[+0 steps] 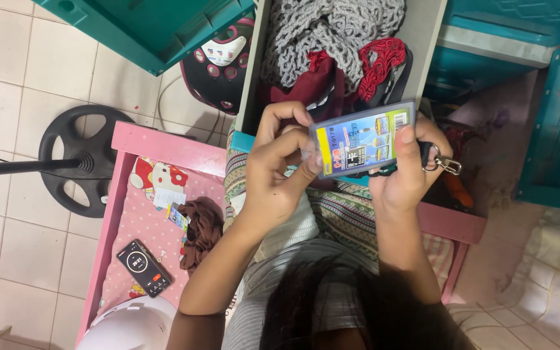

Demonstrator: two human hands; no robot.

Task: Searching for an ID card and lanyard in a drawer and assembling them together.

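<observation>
Card holder: a clear plastic card holder [363, 138], rectangular with rounded corners, held flat toward the camera just in front of the open drawer [422, 39].
Card inside: a printed card showing a yellow band on the left edge, a pale blue middle with small pictures, and a striped code patch in the upper right corner; the print is too small to make out.
Clip: a dark strap end with a metal swivel clip [445, 163] hangs off the right side of the card holder.
Left hand: the left hand [277, 172] pinches the left edge of the card holder, thumb and fingertips closed on its rim.
Right hand: the right hand [406, 178] grips the right edge, thumb pressed on the front face and fingers curled behind.
Drawer: behind the card holder, filled with grey knitted cloth [328, 32] and dark red garments [315, 84].
Pink tabletop: to the left of the card holder, carrying a smartphone [144, 268] with a lit screen, a brown scrunchie [201, 230] and a white helmet [131, 327].
Fan base: a round black fan base [79, 159] on the tiled floor, further left of the card holder.
</observation>
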